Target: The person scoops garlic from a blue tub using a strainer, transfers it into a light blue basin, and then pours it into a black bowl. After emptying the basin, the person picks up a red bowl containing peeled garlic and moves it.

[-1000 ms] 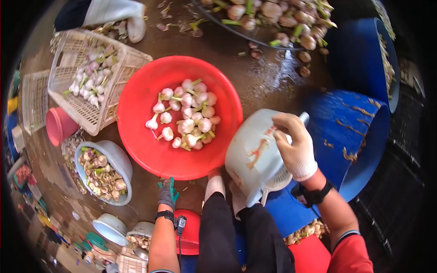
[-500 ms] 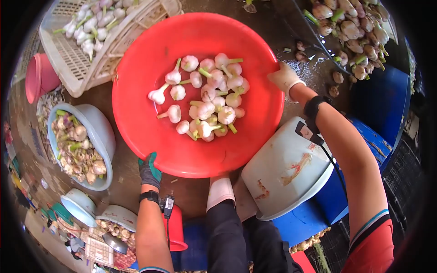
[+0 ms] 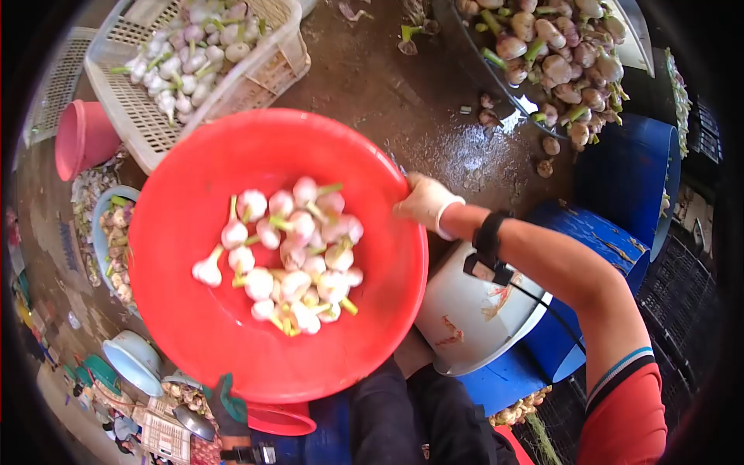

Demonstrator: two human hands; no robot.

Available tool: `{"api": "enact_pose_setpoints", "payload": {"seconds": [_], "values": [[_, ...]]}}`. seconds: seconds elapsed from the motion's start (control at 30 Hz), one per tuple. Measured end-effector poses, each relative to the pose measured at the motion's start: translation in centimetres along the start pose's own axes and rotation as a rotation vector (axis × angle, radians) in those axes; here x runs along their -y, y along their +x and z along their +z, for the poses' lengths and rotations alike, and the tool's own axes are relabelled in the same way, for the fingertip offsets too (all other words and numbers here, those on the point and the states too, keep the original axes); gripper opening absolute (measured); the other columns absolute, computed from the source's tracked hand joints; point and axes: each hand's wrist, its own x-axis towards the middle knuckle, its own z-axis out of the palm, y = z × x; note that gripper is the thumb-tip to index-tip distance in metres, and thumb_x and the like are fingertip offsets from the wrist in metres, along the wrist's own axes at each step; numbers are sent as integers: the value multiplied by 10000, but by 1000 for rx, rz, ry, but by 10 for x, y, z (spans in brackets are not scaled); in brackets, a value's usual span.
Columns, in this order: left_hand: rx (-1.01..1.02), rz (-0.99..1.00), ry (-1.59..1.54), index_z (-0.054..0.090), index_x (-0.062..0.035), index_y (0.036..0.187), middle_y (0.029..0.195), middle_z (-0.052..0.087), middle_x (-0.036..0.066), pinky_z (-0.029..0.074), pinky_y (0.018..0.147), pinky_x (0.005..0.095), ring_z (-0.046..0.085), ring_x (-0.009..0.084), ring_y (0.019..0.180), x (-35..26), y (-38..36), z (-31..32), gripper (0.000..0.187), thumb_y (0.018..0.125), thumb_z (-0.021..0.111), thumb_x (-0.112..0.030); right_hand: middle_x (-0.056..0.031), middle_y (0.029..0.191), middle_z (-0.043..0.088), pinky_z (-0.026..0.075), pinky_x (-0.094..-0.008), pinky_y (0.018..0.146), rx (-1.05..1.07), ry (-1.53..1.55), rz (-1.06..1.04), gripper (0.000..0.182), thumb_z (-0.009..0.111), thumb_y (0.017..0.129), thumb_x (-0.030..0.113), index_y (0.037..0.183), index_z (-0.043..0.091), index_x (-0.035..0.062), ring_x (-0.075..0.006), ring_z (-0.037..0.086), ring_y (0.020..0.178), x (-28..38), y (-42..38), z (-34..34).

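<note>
A wide red basin (image 3: pixel 178 232) hangs tilted in front of me, with several garlic bulbs (image 3: pixel 294 287) gathered toward its middle, their short green stems still on. My right hand (image 3: pixel 426 205), in a pale glove, grips the basin's right rim. At the lower left rim is my left hand (image 3: pixel 227 403) in a dark grey and green glove; its thumb shows against the rim and the other fingers are hidden under the basin.
A white plastic crate (image 3: pixel 225 101) of garlic stands beyond the basin. Top right, a dark tub (image 3: pixel 457 62) overflows with unpeeled garlic. A pale tub (image 3: pixel 465 318), blue barrels (image 3: pixel 620 178), a pink bucket (image 3: pixel 70 139) and a blue-grey basin (image 3: pixel 101 232) surround me on the wet floor (image 3: pixel 372 85).
The red basin has moved left and down in view, nearer my body, with both hands on its rim. The garlic has stayed in it. My view of the surroundings has shifted slightly.
</note>
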Motion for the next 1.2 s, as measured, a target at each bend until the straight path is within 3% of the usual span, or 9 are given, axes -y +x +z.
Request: {"api": "enact_pose_setpoints", "payload": {"seconds": [0.1,0.23,0.3,0.43,0.53,0.8,0.9,1.03,1.2], "values": [[-34,125,-114,524,-64,1147,1082,577,83,534,871,432,595,268,999,-1,-36,-29,407,759,636,-12,-172,950,682,511,-355,822,85,30,-35,394,703,748,181,1079,607,-9,-263,661,908,26,-54,-3],[66,160,-354,521,-67,1194,1109,578,105,539,842,419,597,271,994,-38,-82,-42,487,740,629,70,-164,975,677,514,-342,813,125,97,-71,405,686,782,168,1122,580,-24,-235,661,903,47,-111,-22],[129,183,-368,518,-60,1213,1113,590,116,542,866,439,602,305,1012,-71,-107,-44,521,718,607,77,-202,981,667,500,-370,832,95,169,-103,377,683,762,216,1056,606,-8,-314,648,949,63,-131,-42],[218,199,-369,491,-60,1270,1151,597,135,531,894,503,608,356,1022,-126,-88,-59,647,643,585,68,-211,994,664,500,-371,835,-7,219,-231,380,681,768,213,1060,605,-16,-317,647,961,113,-163,-96],[352,203,-397,517,-35,1222,1134,605,143,535,894,496,616,355,999,-193,-83,-24,572,661,589,52,-225,1032,658,501,-378,837,-156,298,-284,397,682,779,200,1093,599,-28,-321,647,980,152,-159,-124],[235,312,-161,550,-57,1174,1084,621,107,524,828,426,619,289,946,-320,110,19,457,731,660,-37,-204,1008,676,504,-342,842,-305,503,-381,374,637,803,106,1150,600,-28,-276,655,947,231,-94,-162],[381,335,-173,537,-72,1205,1122,613,113,504,862,436,605,287,975,-362,119,46,470,751,657,-40,-191,1033,675,501,-337,850,-304,494,-382,391,622,803,86,1176,590,-24,-251,652,953,244,-58,-164],[214,357,-98,508,-87,1253,1169,597,111,494,888,441,591,290,1027,-380,127,68,503,772,648,-40,-185,1055,662,501,-329,846,-297,619,-362,431,622,798,88,1209,555,-23,-240,646,954,243,-26,-145],[487,285,-171,465,-97,1303,1236,569,94,490,936,459,569,293,1111,-393,97,75,518,823,656,-71,-169,1042,663,495,-321,863,-226,624,-268,435,629,811,125,1211,545,-24,-228,642,958,243,-26,-149]]}}
